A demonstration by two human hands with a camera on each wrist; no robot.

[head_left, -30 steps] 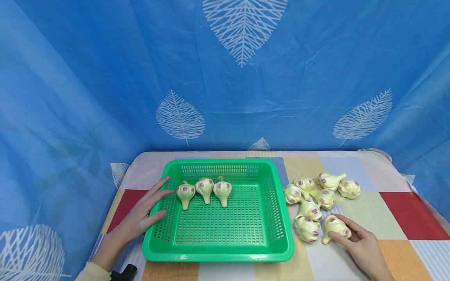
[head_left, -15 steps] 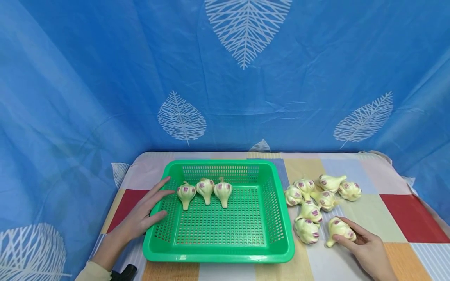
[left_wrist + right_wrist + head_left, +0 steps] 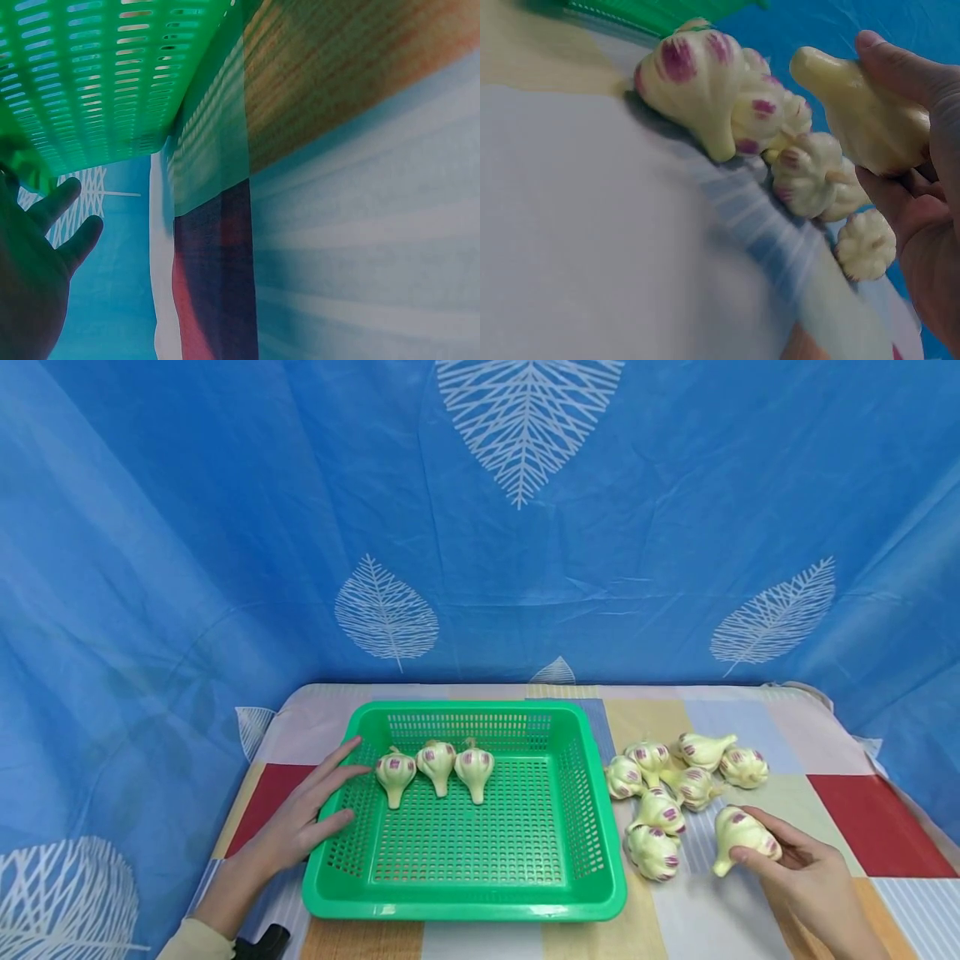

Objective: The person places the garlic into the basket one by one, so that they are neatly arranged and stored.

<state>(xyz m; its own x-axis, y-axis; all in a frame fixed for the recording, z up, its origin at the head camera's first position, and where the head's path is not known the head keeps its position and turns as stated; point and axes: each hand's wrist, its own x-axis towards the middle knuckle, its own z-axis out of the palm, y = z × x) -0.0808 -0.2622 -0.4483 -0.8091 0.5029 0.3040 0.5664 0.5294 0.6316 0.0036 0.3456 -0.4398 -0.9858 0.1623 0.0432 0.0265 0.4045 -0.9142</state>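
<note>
My right hand (image 3: 813,877) pinches a garlic bulb (image 3: 742,839) between thumb and fingers, raised over the cloth at the right. In the right wrist view that bulb (image 3: 874,112) is pale, its stem end pointing away from the palm. A green plastic basket (image 3: 465,911) stands in front of me, holding three garlic bulbs (image 3: 438,764) in a row towards its back left, stems facing me. My left hand (image 3: 300,814) rests at the basket's left rim, fingers extended over it. In the left wrist view the hand (image 3: 37,262) is dark beside the basket's slotted wall (image 3: 97,75).
Several purple-streaked garlic bulbs (image 3: 660,810) lie clustered right of the basket, one (image 3: 744,767) at the cluster's far right. A patchwork cloth (image 3: 757,927) covers the table. Behind it hangs a blue curtain (image 3: 637,568) with white leaf prints. A black object (image 3: 266,943) sits by the left wrist.
My right hand has drawn the garlic bulb rightwards, away from the cluster, and lifted it off the cloth. The left hand and the basket have stayed in place.
</note>
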